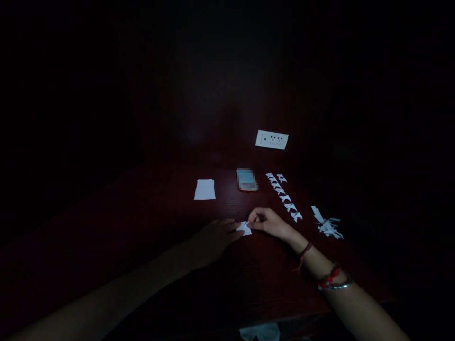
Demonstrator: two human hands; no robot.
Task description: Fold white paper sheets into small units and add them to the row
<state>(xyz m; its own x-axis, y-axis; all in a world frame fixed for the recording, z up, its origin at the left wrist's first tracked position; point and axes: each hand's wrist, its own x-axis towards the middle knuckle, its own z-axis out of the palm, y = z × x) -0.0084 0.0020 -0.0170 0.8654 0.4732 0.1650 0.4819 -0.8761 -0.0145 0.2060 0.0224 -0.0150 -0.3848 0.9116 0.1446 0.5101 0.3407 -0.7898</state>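
Note:
A small white piece of paper (pixel 245 228) lies on the dark red table (pixel 149 222) between my two hands. My left hand (pixel 213 237) rests flat on the table, its fingers stretched out onto the paper's left edge. My right hand (pixel 267 221) is curled, its fingertips pinched on the paper's right edge. Red thread bands and a metal bangle (pixel 336 282) circle my right wrist. The scene is very dim.
A row of several small folded white paper shapes (pixel 284 196) runs diagonally right of my hands. White paper scraps (pixel 327 225) lie further right. A white paper sheet (pixel 205 190) and a phone (pixel 246 180) sit behind. A white socket plate (pixel 272 139) is on the wall.

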